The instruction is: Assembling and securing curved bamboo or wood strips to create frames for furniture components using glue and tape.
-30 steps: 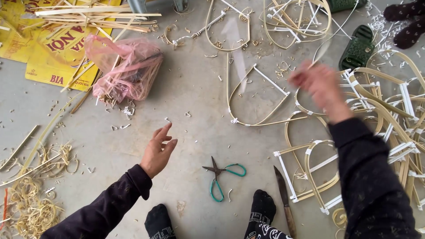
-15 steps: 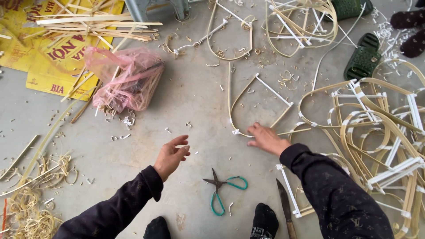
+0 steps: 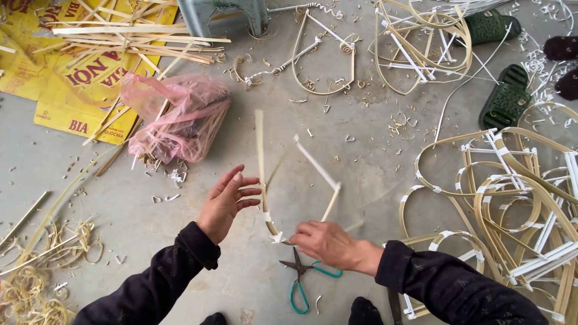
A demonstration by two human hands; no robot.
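Note:
My right hand (image 3: 328,243) grips the bottom of a bent bamboo frame (image 3: 262,162) bound with white strips and holds it up off the concrete floor. The frame is blurred. My left hand (image 3: 226,201) is open beside the frame's left side, fingers spread, close to the strip but apart from it as far as I can tell. Green-handled scissors (image 3: 303,278) lie on the floor just under my right hand. Both arms wear dark sleeves.
A pile of finished bamboo frames (image 3: 512,198) lies at the right. More frames (image 3: 421,42) lie at the back. A pink plastic bag (image 3: 174,117), bamboo sticks (image 3: 132,36) on yellow cardboard (image 3: 78,96), green sandals (image 3: 504,102), shavings (image 3: 36,283) and a stool leg (image 3: 198,18) surround me.
My right hand came in from the pile at the right, took a frame off the floor and lifted it toward me. My left hand rose to meet it.

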